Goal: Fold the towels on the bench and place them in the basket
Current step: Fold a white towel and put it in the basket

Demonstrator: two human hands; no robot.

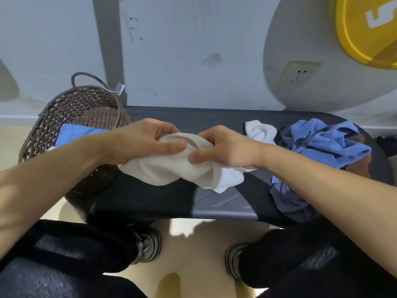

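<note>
A crumpled cream towel (169,168) hangs above the dark bench (214,117), held by both hands. My left hand (146,140) pinches its upper left edge and my right hand (223,147) grips it on the right. A brown woven basket (71,106) stands at the bench's left end with a folded blue towel (75,132) inside. On the bench to the right lie a bunched white towel (261,130), a crumpled blue towel (322,140), a purple towel (290,201) draping over the front edge, and a brown cloth (361,164) mostly hidden under the blue one.
A grey wall (182,50) rises right behind the bench, with a power socket (298,74) at the right. My knees and shoes (148,246) are on the beige floor in front of the bench.
</note>
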